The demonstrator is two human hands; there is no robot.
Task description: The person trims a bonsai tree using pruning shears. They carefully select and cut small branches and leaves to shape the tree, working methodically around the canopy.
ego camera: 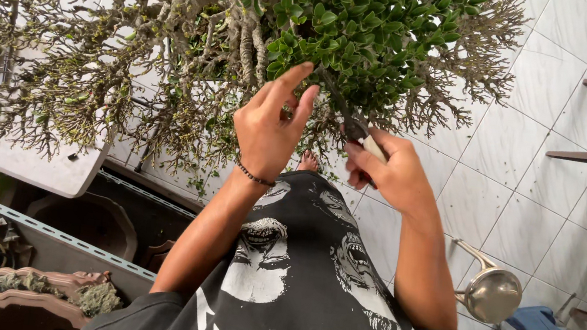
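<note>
Green foliage just above fingers

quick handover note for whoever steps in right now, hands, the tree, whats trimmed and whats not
Left hand: open, fingers raised at the edge of the green leaf clump, holding nothing that shows.
Right hand: closed on the scissors, blades pointing up into the leaves.
Bonsai tree: straight ahead, at hand height.
Done: most of the crown, left side and far right, shows bare twigs.
Left: the leafy clump at top centre is untrimmed.
</note>
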